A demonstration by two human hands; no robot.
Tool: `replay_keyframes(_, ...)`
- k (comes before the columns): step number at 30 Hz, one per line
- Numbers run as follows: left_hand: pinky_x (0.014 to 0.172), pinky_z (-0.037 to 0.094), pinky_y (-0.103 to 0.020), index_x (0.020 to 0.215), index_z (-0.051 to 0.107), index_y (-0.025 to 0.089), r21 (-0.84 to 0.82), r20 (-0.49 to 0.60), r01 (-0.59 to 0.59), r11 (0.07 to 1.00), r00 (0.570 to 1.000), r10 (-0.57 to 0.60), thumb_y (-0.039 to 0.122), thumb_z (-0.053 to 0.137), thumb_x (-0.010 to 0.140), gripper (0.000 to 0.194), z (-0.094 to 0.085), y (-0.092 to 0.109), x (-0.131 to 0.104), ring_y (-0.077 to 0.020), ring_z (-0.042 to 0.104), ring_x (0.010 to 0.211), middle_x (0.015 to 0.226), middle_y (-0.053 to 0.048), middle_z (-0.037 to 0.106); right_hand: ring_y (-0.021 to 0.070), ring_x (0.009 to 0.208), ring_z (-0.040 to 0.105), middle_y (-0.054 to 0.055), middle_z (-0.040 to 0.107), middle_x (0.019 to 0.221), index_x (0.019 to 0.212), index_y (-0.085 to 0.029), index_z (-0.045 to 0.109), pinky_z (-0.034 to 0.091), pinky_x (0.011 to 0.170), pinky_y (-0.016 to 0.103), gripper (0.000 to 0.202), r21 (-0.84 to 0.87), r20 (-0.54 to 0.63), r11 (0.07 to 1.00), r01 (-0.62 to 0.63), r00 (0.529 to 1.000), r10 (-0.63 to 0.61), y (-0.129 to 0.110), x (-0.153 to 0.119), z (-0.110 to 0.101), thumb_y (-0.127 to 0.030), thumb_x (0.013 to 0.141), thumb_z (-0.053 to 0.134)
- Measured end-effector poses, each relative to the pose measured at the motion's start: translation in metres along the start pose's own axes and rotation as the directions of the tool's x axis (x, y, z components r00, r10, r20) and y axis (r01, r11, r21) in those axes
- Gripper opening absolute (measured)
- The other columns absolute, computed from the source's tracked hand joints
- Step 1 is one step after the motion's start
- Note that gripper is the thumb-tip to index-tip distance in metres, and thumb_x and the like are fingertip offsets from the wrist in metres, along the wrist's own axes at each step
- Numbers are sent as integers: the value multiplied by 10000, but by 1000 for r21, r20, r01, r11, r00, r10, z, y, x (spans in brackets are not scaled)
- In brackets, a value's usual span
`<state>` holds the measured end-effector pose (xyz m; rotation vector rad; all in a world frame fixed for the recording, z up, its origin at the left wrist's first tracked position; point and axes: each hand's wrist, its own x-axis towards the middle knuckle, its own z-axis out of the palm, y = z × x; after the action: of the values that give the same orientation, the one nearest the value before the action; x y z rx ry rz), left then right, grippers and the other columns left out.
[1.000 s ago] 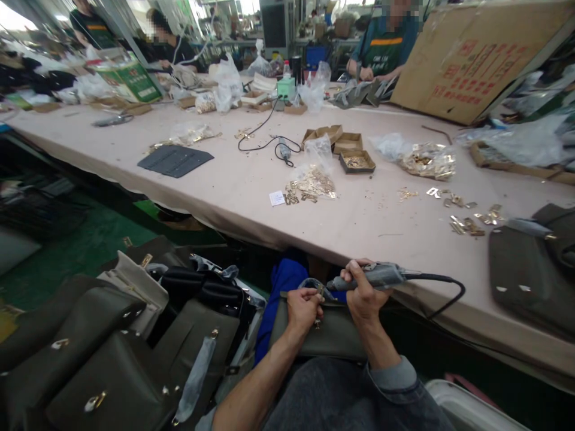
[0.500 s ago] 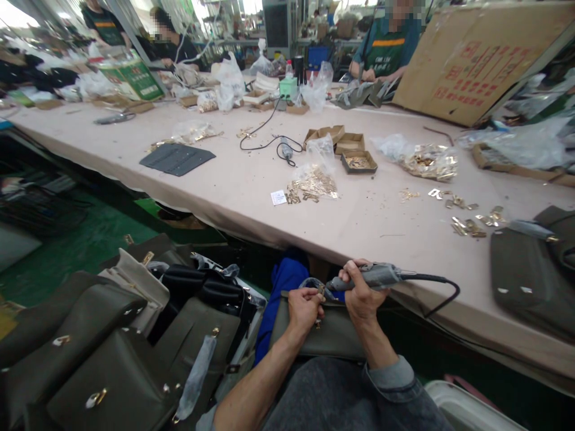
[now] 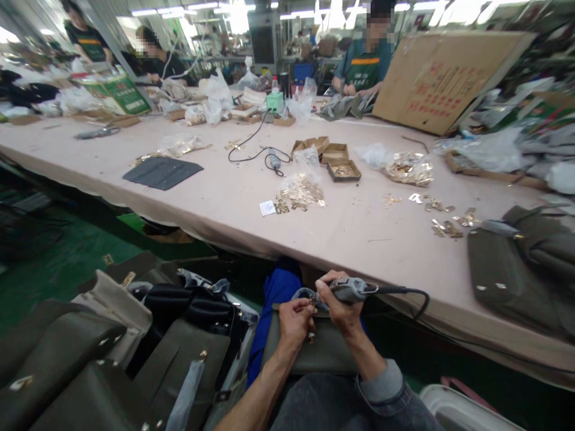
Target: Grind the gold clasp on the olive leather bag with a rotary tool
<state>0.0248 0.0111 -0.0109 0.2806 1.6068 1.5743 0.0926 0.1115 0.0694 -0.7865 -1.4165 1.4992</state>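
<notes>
An olive-green handbag (image 3: 323,353) rests on my lap just below the table's front edge. My left hand (image 3: 294,320) pinches a small gold metal fitting at the bag's top edge. My right hand (image 3: 336,305) grips a grey corded power screwdriver (image 3: 353,290) like a pen, its tip pointing left at that fitting. The tool's black cable (image 3: 411,296) loops off to the right along the table edge.
A long pink table (image 3: 233,203) carries piles of gold fittings (image 3: 299,194), small cardboard boxes (image 3: 344,170), a dark mat (image 3: 162,172) and another olive bag (image 3: 516,275). More handbags (image 3: 90,359) are stacked at my left. Other people work at the far side, near a big cardboard sheet (image 3: 440,78).
The view has tipped and shifted, so hands and bag sit lower and slightly left in frame. Both hands keep their grip; the screwdriver stays at the fitting.
</notes>
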Motion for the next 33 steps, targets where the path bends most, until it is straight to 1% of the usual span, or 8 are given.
replay_keyframes(3, 409, 362, -193, 782, 743, 86, -31, -21, -11, 999, 1000, 10, 383, 797, 668, 323, -2, -2, 1, -101, 480, 386, 509, -29, 604, 138, 643, 552, 3, 588, 730, 789, -179, 650, 476, 634, 284, 138, -106, 93, 988, 112, 990, -102, -3, 2, 1, -263, 872, 720)
replay_keyframes(7, 410, 364, -197, 824, 755, 84, -26, -23, 3, 1000, 1000, -3, 442, 837, 631, 415, -6, -11, 8, -108, 471, 386, 472, -18, 579, 137, 621, 523, -3, 569, 717, 789, -190, 636, 456, 606, 275, 152, -67, 82, 991, 112, 991, -107, -2, 7, 3, -290, 877, 710)
replay_keyframes(15, 408, 383, -224, 818, 757, 84, -23, -26, 72, 997, 997, -73, 553, 864, 552, 550, 0, -19, 13, -131, 478, 385, 441, -26, 560, 116, 479, 482, -24, 535, 609, 830, -175, 630, 430, 477, 256, 235, 151, -84, 988, -26, 996, 39, 11, 9, 3, -359, 833, 776)
replay_keyframes(19, 404, 389, -235, 832, 754, 82, -32, -30, 84, 996, 996, -85, 616, 874, 516, 633, 3, -21, 16, -139, 488, 385, 458, -40, 582, 113, 458, 494, -47, 532, 592, 909, -175, 593, 467, 489, 266, 277, 356, -261, 932, 64, 965, 34, -15, 44, -19, -325, 808, 803)
replay_keyframes(22, 406, 389, -232, 868, 744, 89, -48, -62, 82, 995, 994, -85, 654, 870, 511, 680, 4, -24, 17, -136, 489, 382, 472, -48, 604, 94, 496, 498, -55, 552, 663, 936, -183, 560, 501, 541, 268, 342, 445, -423, 877, 181, 906, 28, -42, 93, -53, -251, 740, 831)
replay_keyframes(25, 405, 385, -221, 877, 735, 94, -52, -94, 51, 997, 994, -56, 657, 865, 534, 672, 7, -27, 15, -134, 489, 379, 451, -33, 588, 73, 530, 493, -51, 564, 717, 909, -169, 545, 516, 571, 248, 406, 481, -556, 830, 284, 830, 38, -49, 148, -94, -192, 641, 849)
replay_keyframes(29, 391, 398, -225, 864, 732, 93, -68, -114, 41, 997, 992, -49, 639, 873, 527, 657, 10, -27, 14, -138, 486, 368, 442, -26, 579, 81, 571, 502, -27, 587, 758, 849, -172, 486, 525, 544, 242, 423, 533, -711, 780, 326, 673, 205, -24, 211, -143, -146, 590, 819)
replay_keyframes(33, 375, 394, -233, 830, 737, 100, -55, -127, 46, 997, 991, -53, 653, 877, 489, 665, 10, -25, 15, -139, 478, 351, 445, -28, 580, 90, 546, 494, -9, 598, 767, 815, -205, 389, 492, 459, 241, 426, 529, -782, 801, 278, 526, 334, 5, 250, -168, -175, 669, 788)
